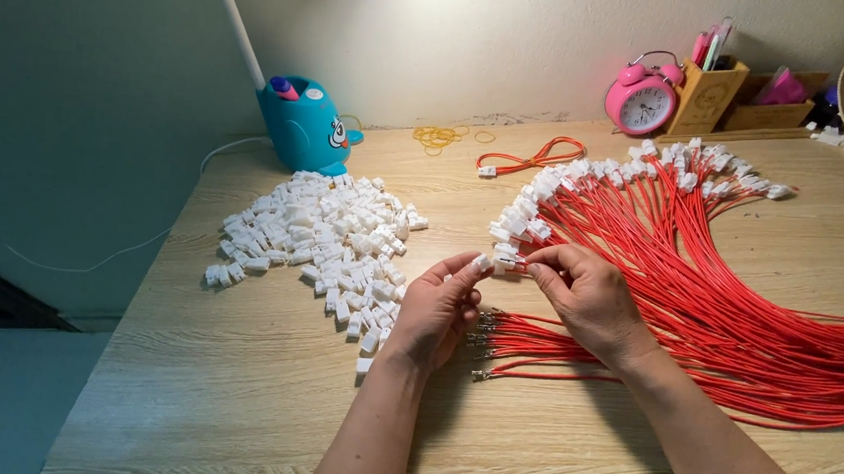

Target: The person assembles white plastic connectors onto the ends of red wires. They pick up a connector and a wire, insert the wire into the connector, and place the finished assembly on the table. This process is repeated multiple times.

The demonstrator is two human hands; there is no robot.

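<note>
Between the two hands, just above the middle of the wooden desk, sits a small white plastic connector. The left hand pinches it at the fingertips, and the right hand grips a red wire whose end meets it. Beyond the right hand, a fan of red wires already carries white connectors at the tips. Below the hands lies a smaller bunch of wires with bare metal ends, not yet fitted. To the left, a pile of loose white connectors remains large. Judging by this, most wires look done and fewer remain. Farther back stand a blue toy-shaped lamp base and a pink alarm clock.
</note>
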